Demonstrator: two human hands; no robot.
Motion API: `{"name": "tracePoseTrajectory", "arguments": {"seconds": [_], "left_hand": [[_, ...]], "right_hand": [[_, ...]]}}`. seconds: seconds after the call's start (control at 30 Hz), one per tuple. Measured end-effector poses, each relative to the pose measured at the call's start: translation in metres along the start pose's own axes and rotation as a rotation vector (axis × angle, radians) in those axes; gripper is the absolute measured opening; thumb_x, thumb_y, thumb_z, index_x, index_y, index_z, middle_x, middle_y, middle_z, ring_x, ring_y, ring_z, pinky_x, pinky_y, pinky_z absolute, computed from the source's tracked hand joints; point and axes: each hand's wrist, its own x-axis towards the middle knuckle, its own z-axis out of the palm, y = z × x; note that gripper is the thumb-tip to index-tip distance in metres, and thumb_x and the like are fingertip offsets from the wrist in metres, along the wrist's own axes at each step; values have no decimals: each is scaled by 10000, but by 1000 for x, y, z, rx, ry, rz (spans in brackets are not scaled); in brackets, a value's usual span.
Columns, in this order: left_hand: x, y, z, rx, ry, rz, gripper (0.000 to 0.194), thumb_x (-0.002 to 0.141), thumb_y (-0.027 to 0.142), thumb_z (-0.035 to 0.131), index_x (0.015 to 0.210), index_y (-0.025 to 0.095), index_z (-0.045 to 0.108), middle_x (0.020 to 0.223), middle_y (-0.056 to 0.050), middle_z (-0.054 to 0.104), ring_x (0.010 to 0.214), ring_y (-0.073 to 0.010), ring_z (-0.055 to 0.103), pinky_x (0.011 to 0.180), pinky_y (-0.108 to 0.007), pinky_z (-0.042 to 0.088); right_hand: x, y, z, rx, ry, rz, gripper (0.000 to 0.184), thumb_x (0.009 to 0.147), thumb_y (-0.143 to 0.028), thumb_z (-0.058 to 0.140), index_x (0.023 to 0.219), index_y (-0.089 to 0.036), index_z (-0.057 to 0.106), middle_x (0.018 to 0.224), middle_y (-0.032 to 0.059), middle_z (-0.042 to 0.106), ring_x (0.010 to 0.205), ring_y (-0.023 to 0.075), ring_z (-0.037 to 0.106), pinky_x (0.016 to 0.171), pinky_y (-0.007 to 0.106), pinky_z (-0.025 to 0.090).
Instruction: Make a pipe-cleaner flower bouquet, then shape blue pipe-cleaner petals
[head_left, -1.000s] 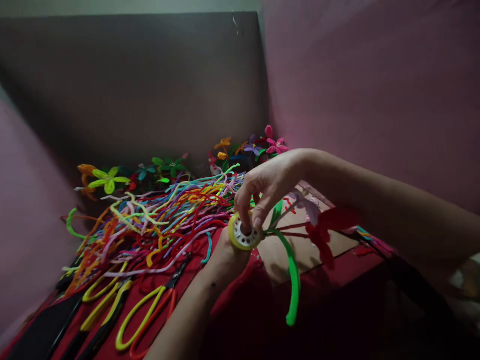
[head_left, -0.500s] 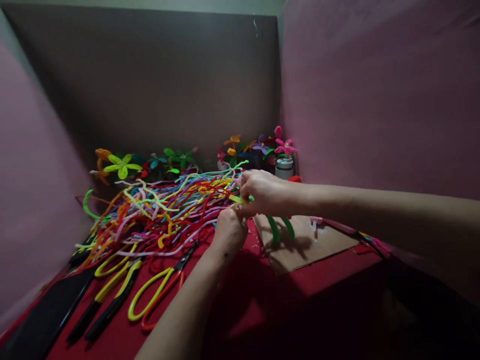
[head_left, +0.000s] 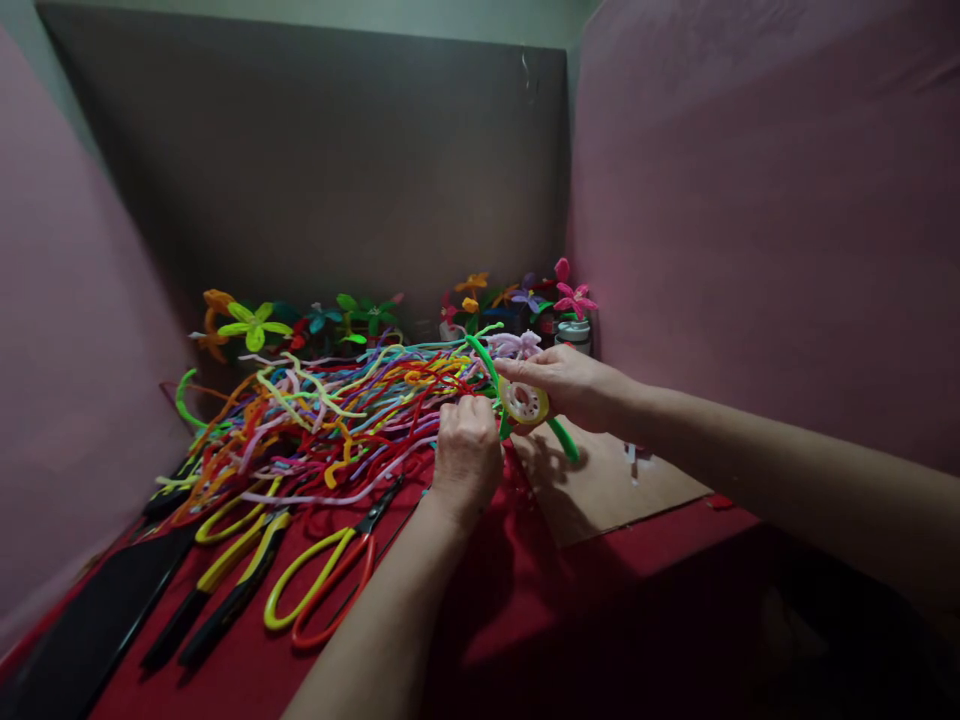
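Observation:
My left hand [head_left: 469, 455] is closed, its fingertips at the base of some looped green pipe cleaners [head_left: 564, 440]; the exact grip is hidden behind the knuckles. Held in my right hand [head_left: 581, 385] is a small roll of yellow tape [head_left: 524, 402] with a white holed core, right beside the left fingers. A lilac pipe-cleaner flower [head_left: 514, 345] shows just behind the roll; whether it joins the green pieces I cannot tell. Left of my hands spreads a heap of colourful pipe cleaners [head_left: 375, 400].
Yellow-and-red-handled scissors [head_left: 322, 590] and yellow-and-black pliers [head_left: 225, 585] lie on the red cloth [head_left: 525, 600] at the front left. A brown board [head_left: 607, 495] lies at right. Finished pipe-cleaner flowers [head_left: 255, 325] and a white jar [head_left: 574, 333] stand along the back.
My right hand has drawn away from the left and turned, bringing the tape roll's face into view. The green pieces have swung round. The view has shifted slightly.

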Motion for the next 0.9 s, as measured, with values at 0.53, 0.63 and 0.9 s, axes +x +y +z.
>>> {"name": "tracePoseTrajectory", "arguments": {"seconds": [0.53, 0.63, 0.9], "left_hand": [[-1, 5, -11, 31, 158, 109, 204, 838, 103, 362, 733, 132, 534, 685, -99, 518, 685, -242, 482, 694, -360, 356], [-1, 6, -12, 40, 175, 127, 214, 843, 103, 353, 728, 132, 531, 679, -94, 515, 667, -233, 473, 697, -358, 356], [-2, 6, -11, -3, 148, 129, 165, 819, 93, 394, 765, 123, 548, 695, -98, 525, 680, -231, 480, 715, -359, 362]], "right_hand": [[-39, 37, 28, 69, 325, -197, 165, 653, -252, 646, 704, -166, 515, 715, -7, 544, 662, 111, 511, 618, 256, 418], [-44, 38, 35, 96, 360, -197, 167, 653, -201, 615, 791, -163, 528, 786, 10, 559, 735, 127, 533, 667, 267, 432], [-49, 44, 43, 80, 399, -140, 368, 645, -235, 656, 988, -138, 565, 990, 64, 593, 928, 171, 547, 835, 302, 412]]}}
